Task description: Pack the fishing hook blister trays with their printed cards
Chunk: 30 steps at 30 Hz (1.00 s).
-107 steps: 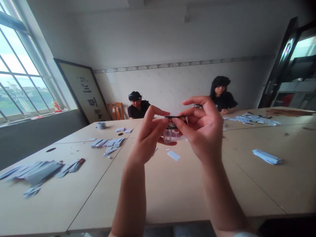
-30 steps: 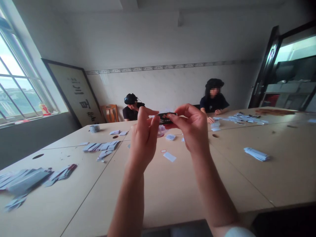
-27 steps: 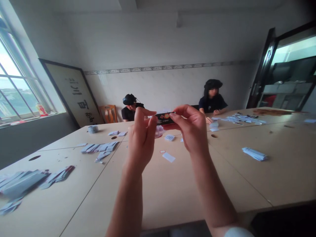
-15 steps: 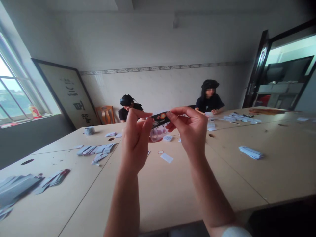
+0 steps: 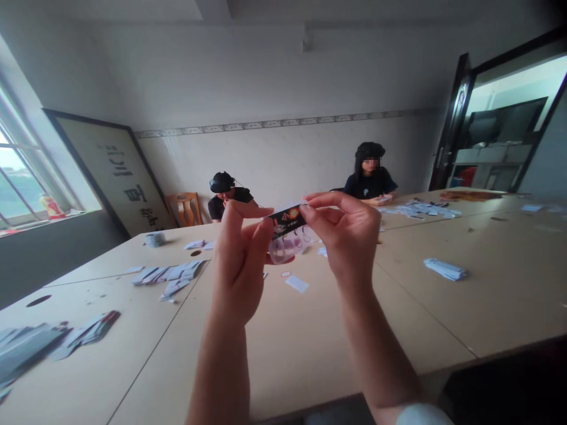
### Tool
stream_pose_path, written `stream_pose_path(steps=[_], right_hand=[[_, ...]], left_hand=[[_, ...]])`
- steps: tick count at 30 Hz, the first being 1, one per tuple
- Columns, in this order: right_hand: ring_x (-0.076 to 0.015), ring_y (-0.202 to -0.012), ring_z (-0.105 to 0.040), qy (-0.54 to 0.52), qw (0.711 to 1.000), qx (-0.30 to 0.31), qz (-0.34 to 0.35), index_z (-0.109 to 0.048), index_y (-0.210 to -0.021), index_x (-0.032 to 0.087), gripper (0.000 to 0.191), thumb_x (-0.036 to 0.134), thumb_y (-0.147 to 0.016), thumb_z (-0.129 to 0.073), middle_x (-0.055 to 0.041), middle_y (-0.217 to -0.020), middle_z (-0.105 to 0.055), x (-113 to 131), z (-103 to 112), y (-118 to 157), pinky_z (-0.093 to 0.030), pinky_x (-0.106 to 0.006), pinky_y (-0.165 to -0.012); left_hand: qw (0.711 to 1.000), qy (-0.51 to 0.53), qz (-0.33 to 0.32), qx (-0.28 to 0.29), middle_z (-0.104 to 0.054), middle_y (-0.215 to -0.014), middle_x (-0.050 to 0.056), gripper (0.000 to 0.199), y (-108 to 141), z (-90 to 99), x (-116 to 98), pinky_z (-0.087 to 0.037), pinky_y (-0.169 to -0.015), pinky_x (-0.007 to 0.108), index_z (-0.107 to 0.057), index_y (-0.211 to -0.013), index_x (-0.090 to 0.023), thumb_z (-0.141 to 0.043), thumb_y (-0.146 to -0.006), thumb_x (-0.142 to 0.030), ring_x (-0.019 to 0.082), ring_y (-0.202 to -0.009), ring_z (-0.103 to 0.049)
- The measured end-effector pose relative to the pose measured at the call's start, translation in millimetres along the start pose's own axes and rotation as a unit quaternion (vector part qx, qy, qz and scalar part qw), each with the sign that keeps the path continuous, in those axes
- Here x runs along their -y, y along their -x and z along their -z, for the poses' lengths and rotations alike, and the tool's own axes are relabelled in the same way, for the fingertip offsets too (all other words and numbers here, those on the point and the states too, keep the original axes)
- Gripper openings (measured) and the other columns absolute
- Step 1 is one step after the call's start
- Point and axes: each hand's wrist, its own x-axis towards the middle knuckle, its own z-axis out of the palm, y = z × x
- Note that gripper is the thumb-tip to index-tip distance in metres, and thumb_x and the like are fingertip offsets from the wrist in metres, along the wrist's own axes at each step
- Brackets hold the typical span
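Between both hands is a small clear plastic pack (image 5: 283,251) with a black printed label (image 5: 290,221) along its top. Several thin, dark curved pieces and pinkish patches show through the plastic; I cannot make out their kind. My left hand (image 5: 241,260) pinches the label's left end between thumb and fingers. At the right end, the thumb and index finger of my right hand (image 5: 349,236) grip the label, its other fingers curled behind. The pack is held up above the table, tilted with its right end higher.
On the wooden table (image 5: 301,354) lie a white slip (image 5: 297,284), stacks of cards (image 5: 168,274) at left, a bundle (image 5: 445,268) at right and grey sheets (image 5: 29,351) at near left. Two people (image 5: 370,177) sit across the table. A round container (image 5: 155,239) stands far left.
The pack is a little lower and more tilted, and more of its clear part shows. My right hand has shifted slightly right. The view has turned slightly.
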Motion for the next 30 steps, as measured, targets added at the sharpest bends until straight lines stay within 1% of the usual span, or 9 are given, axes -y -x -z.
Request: stream_pose_path(steps=[4, 9, 14, 19, 23, 25, 27, 30], right_hand=[[-0.0165, -0.069, -0.072, -0.006, 1.000, 0.002, -0.010, -0.070, -0.069, 0.021, 0.008, 0.022, -0.072, -0.077, -0.0013, -0.083, -0.076, 0.8, -0.1, -3.0, -0.059, -0.027, -0.059], [-0.0162, -0.069, -0.072, -0.018, 1.000, 0.007, -0.013, -0.070, -0.066, 0.021, 0.010, 0.021, -0.071, -0.078, -0.0004, -0.081, -0.075, 0.0, 1.2, -4.6, -0.059, -0.027, -0.058], [-0.0181, -0.074, -0.073, 0.008, 1.000, 0.008, -0.016, -0.069, -0.070, 0.021, 0.010, 0.024, -0.074, -0.077, -0.0015, -0.084, -0.075, -1.3, 1.6, -3.7, -0.060, -0.029, -0.060], [-0.0178, -0.074, -0.073, -0.011, 1.000, -0.001, -0.020, -0.064, -0.066, 0.020, 0.014, 0.022, -0.072, -0.077, -0.0016, -0.082, -0.074, -1.0, 1.3, -3.1, -0.060, -0.030, -0.063], [-0.0181, -0.079, -0.073, -0.024, 0.999, 0.011, -0.034, -0.059, -0.067, 0.021, 0.021, 0.025, -0.072, -0.079, -0.0012, -0.083, -0.073, -2.1, 3.4, -4.4, -0.061, -0.031, -0.067], [-0.0175, -0.079, -0.073, -0.041, 0.998, 0.021, -0.050, -0.054, -0.072, 0.022, 0.026, 0.027, -0.071, -0.080, 0.0003, -0.084, -0.072, -4.4, 5.2, -6.7, -0.061, -0.031, -0.068], [-0.0166, -0.077, -0.072, -0.068, 0.994, 0.041, -0.070, -0.052, -0.079, 0.023, 0.032, 0.028, -0.068, -0.083, 0.0023, -0.083, -0.071, -7.5, 7.3, -9.8, -0.061, -0.030, -0.068], [-0.0164, -0.080, -0.072, -0.097, 0.987, 0.082, -0.097, -0.054, -0.089, 0.024, 0.037, 0.029, -0.067, -0.084, 0.0031, -0.083, -0.071, -11.7, 10.2, -14.0, -0.061, -0.029, -0.067]], left_hand=[[1.000, -0.018, -0.008, -0.003, -0.054, -0.064, -0.005, 0.013, 0.6, 0.3, 0.4, -0.056, -0.048, 0.019, -0.051, -0.097, -0.023, -0.060, -0.096, -0.032, 0.008, -0.051, -0.055], [0.999, -0.041, -0.031, 0.004, -0.051, -0.059, -0.006, 0.009, 1.1, 1.3, 2.3, -0.045, -0.044, 0.018, -0.052, -0.096, -0.023, -0.058, -0.096, -0.030, 0.007, -0.047, -0.049], [0.998, -0.055, -0.038, -0.004, -0.050, -0.058, -0.007, 0.013, 0.9, 1.2, 4.5, -0.043, -0.044, 0.019, -0.051, -0.096, -0.023, -0.059, -0.095, -0.033, 0.007, -0.046, -0.048], [0.997, -0.067, -0.041, 0.010, -0.050, -0.059, -0.007, 0.012, 0.1, 1.9, 5.9, -0.044, -0.045, 0.018, -0.051, -0.097, -0.024, -0.058, -0.097, -0.033, 0.007, -0.046, -0.049], [0.999, -0.045, -0.026, 0.000, -0.050, -0.062, -0.006, 0.012, -0.1, 2.5, 4.4, -0.049, -0.045, 0.018, -0.051, -0.097, -0.024, -0.059, -0.096, -0.032, 0.007, -0.047, -0.050], [1.000, -0.021, -0.012, 0.003, -0.054, -0.068, -0.004, 0.013, -1.1, 4.3, 3.8, -0.054, -0.047, 0.019, -0.051, -0.098, -0.024, -0.060, -0.095, -0.033, 0.008, -0.051, -0.054], [1.000, 0.000, 0.002, 0.020, -0.058, -0.075, -0.002, 0.014, -2.9, 7.8, 4.3, -0.058, -0.049, 0.021, -0.051, -0.098, -0.024, -0.060, -0.095, -0.035, 0.010, -0.057, -0.060], [0.999, 0.011, 0.017, 0.038, -0.059, -0.071, -0.002, 0.016, -6.4, 14.7, 7.5, -0.061, -0.049, 0.023, -0.050, -0.100, -0.024, -0.060, -0.095, -0.036, 0.011, -0.056, -0.062]])
